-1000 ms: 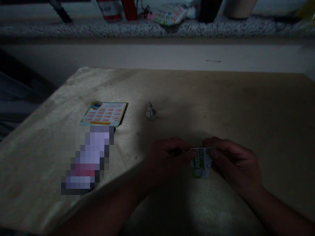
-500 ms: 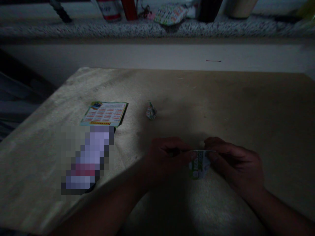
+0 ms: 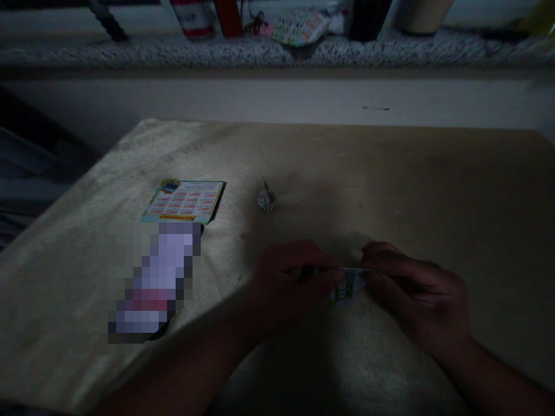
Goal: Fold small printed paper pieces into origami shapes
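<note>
Between my hands, over the near part of the table, is a small printed piece of paper (image 3: 348, 286) in white and green. My left hand (image 3: 288, 283) pinches its upper left edge between thumb and index finger. On the other side, my right hand (image 3: 416, 292) pinches the upper right edge the same way. The paper's top edge is stretched thin and straight between the fingertips, and the rest hangs below. Beyond my left hand lies a crumpled paper ball (image 3: 266, 198) with similar printing.
A printed calendar card (image 3: 186, 200) lies at the left of the table (image 3: 390, 173), with a pixelated phone-like object (image 3: 160, 277) just below it. Behind the table, a speckled stone sill (image 3: 243, 53) holds a can (image 3: 193, 18), a printed packet (image 3: 301, 27) and dark containers.
Less of the paper shows between my hands, and its lower edge sits higher. My right hand has shifted very slightly. Things on the table have stayed put.
</note>
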`<state>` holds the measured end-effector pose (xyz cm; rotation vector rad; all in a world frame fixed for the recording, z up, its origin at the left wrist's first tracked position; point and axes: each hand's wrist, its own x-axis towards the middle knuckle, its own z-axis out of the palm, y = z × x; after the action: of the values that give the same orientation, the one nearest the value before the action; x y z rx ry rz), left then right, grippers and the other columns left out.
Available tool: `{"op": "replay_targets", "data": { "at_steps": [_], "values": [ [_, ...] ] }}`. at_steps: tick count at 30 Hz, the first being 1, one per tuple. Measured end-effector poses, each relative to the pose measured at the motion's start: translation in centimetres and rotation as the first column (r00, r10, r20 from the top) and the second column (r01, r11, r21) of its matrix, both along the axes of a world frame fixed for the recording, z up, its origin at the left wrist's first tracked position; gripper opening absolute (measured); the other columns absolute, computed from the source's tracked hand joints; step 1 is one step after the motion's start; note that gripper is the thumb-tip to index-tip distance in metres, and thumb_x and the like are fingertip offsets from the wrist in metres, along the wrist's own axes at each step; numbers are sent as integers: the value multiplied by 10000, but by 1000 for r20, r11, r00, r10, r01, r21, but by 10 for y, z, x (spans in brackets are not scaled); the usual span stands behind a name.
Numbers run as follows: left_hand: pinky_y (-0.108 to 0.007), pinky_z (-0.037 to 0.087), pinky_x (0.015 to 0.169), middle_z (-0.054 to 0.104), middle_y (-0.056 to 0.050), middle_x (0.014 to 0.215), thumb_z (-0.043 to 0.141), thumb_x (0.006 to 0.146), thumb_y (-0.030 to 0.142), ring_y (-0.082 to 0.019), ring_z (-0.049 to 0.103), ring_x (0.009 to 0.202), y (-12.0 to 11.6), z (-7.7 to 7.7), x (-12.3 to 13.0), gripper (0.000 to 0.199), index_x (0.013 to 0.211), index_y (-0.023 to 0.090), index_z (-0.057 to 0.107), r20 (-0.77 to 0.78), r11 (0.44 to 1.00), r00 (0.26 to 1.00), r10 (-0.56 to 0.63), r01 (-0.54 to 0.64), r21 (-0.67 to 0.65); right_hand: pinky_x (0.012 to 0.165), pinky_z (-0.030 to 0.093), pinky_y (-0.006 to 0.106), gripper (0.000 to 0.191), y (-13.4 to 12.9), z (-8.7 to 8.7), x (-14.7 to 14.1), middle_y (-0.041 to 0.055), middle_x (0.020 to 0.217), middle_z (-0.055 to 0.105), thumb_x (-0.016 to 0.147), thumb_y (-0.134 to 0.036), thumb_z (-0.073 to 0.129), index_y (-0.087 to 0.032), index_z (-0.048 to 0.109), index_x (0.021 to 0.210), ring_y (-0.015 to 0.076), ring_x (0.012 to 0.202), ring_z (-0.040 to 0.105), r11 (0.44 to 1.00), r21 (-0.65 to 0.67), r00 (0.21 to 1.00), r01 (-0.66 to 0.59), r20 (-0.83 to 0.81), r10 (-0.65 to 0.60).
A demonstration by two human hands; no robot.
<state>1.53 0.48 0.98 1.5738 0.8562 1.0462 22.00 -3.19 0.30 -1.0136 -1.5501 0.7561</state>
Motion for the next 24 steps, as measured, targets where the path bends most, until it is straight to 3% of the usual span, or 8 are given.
{"op": "replay_targets", "data": {
  "at_steps": [7,11,17,20,24],
  "values": [
    [-206,450,543,661,-7,682,732,823,186,-90,563,574,-5,2,4,42,850,157,718,-32,980,999,-22,28,199,718,574,399,370,-1,4,3,11,791,742,810,5,660,-269,757,1038,219,778,695,989,144,993,-39,117,22],
    [-246,537,655,706,-50,799,705,830,171,-138,661,714,-5,3,6,87,916,162,697,-88,918,995,-41,73,391,764,558,447,416,1,6,2,18,805,760,796,3,670,-252,735,1119,227,749,702,962,253,974,-106,221,49],
    [-231,539,680,715,-33,786,667,837,120,-121,645,708,3,10,3,53,873,157,656,-243,794,969,-34,174,583,822,534,447,371,0,10,5,2,860,798,800,-50,717,-261,724,1105,215,733,729,929,339,915,-149,403,0],
    [-244,533,699,715,-21,793,659,851,139,-118,638,705,6,15,-1,30,865,165,651,-309,746,951,4,203,635,882,521,458,349,-2,8,9,-3,902,806,796,-87,743,-266,727,1095,220,760,740,926,348,890,-145,454,-31],
    [-239,525,720,713,-12,800,655,878,166,-112,641,721,8,22,-5,10,871,174,653,-319,760,948,-15,218,612,901,511,440,360,-5,10,10,-16,904,799,772,-61,756,-273,741,1062,210,770,734,935,339,901,-103,429,-57]
  ]
}}
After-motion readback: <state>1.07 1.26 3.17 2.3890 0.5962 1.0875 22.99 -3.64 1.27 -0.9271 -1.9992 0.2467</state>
